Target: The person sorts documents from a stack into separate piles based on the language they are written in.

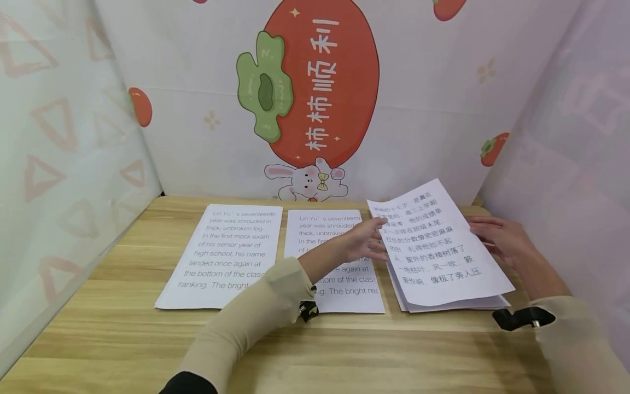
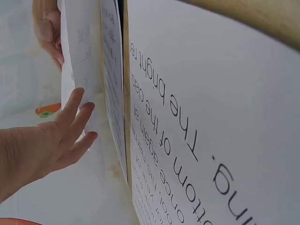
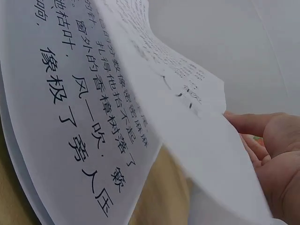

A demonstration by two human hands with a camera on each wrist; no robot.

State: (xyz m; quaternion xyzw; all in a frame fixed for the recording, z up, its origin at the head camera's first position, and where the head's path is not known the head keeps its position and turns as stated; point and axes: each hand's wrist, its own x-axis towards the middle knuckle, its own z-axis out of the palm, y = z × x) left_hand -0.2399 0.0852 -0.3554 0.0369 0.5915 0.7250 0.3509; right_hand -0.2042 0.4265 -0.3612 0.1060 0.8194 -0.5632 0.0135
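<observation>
A white sheet of paper (image 1: 433, 246) printed with Chinese characters is raised and tilted above a stack of similar sheets (image 1: 401, 298) at the right of the table. My right hand (image 1: 502, 241) pinches its right edge; the right wrist view shows the lifted sheet (image 3: 197, 145) curving up from the printed page (image 3: 70, 93) below. At the left edge, my left hand (image 1: 361, 241) has its fingers spread and fairly straight. Those fingers (image 2: 70, 126) lie against or very near the sheet's underside in the left wrist view, where the thumb is hidden.
Two stacks of English-printed paper lie to the left: the far-left stack (image 1: 221, 257) and the middle stack (image 1: 344, 295), partly covered by my left forearm. All rest on a wooden table (image 1: 344, 350). A patterned cloth (image 1: 423, 137) encloses the back and sides.
</observation>
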